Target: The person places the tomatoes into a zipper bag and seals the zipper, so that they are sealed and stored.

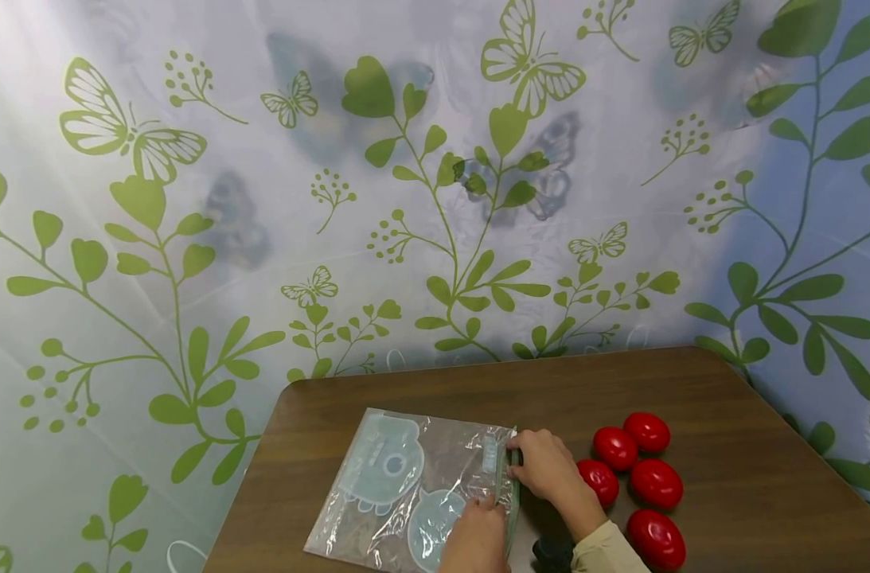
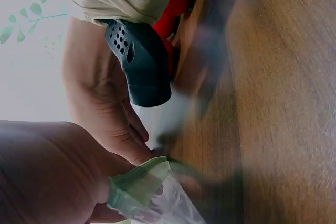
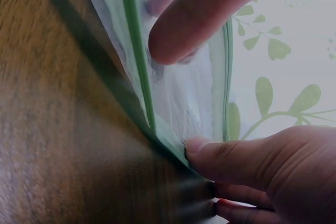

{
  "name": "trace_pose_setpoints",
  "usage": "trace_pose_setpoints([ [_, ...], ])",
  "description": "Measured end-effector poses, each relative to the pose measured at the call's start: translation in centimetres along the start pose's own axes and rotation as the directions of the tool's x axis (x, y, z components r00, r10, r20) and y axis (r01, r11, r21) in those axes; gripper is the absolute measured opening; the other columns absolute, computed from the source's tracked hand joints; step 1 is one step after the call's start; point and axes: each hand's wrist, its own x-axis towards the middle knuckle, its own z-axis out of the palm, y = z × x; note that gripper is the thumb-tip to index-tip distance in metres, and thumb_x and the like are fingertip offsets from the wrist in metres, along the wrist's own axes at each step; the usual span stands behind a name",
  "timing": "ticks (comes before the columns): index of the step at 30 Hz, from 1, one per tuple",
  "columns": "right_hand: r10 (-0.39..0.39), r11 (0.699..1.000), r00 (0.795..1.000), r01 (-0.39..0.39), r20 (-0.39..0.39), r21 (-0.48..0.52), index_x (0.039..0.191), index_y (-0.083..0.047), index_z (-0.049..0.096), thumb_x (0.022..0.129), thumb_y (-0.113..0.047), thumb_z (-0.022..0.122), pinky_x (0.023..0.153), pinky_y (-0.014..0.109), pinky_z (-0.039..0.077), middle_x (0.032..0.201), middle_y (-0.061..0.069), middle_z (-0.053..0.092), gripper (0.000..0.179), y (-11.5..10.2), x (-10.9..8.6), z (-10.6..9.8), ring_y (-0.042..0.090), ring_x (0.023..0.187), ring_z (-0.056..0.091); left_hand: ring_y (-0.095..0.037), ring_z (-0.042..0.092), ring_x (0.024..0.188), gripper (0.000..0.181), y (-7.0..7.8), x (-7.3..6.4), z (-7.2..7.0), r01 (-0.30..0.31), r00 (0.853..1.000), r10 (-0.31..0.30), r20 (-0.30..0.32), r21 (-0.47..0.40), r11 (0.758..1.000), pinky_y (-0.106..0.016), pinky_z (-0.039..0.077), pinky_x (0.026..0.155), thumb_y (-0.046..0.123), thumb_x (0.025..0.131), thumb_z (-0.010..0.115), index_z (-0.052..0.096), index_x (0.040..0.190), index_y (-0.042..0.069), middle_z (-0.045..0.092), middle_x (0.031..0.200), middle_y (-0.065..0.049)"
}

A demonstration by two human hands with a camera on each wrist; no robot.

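Observation:
A clear zip bag (image 1: 458, 454) with pale blue animal prints and a green zip edge lies flat on the wooden table. My right hand (image 1: 547, 468) pinches the far corner of its mouth; in the right wrist view the right thumb (image 3: 226, 156) presses on that corner. Nearer me, my left hand (image 1: 475, 535) holds the same zip edge. The right wrist view shows the two green edges (image 3: 227, 85) parted, with left fingers (image 3: 181, 30) at the opening between them; the left thumb cannot be made out there. In the left wrist view the green edge (image 2: 137, 184) meets my left hand.
Several glossy red egg-shaped objects (image 1: 655, 484) sit right of my right hand, close to its forearm. A black wrist camera (image 1: 552, 551) is worn on the right wrist. Behind the table (image 1: 757, 477) hangs a white curtain (image 1: 248, 199) with green leaves and butterflies.

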Motion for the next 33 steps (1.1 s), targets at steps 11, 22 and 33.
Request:
trace_pose_setpoints([
  [11,-0.01,1.0,1.0,0.01,-0.008,0.004,0.115,-0.009,0.085,0.083,-0.02,0.096,0.094,0.059,0.063,0.114,0.011,0.082,0.036,-0.1,0.0,0.1,0.036,0.105,0.077,-0.04,0.055,0.143,0.078,0.9,-0.9,-0.2,0.077,0.995,-0.082,0.065,0.067,0.995,-0.051,0.06,0.104,0.031,0.077,0.097,0.067,0.141,-0.002,0.059,0.154,-0.019],
  [22,-0.033,0.999,0.999,0.033,-0.019,0.004,0.114,-0.009,0.085,0.082,-0.02,0.097,0.094,0.058,0.063,0.114,0.011,0.082,0.036,-0.3,0.0,0.2,0.036,0.103,0.077,-0.037,0.064,0.125,0.027,2.7,-2.0,-0.9,0.169,0.963,-0.141,-0.231,0.105,0.98,-0.046,0.061,0.095,0.011,0.097,0.072,0.073,0.119,-0.004,0.066,0.134,-0.02],
  [33,-0.06,0.998,0.998,0.06,-0.003,0.005,0.117,-0.009,0.084,0.081,-0.017,0.097,0.095,0.058,0.063,0.116,0.011,0.082,0.039,0.2,-0.1,0.2,0.034,0.106,0.078,-0.044,0.058,0.14,0.041,3.1,-1.6,-1.1,0.24,0.956,-0.233,-0.178,0.018,0.971,-0.054,0.054,0.112,0.009,0.097,0.076,0.068,0.134,-0.007,0.058,0.15,-0.029],
])
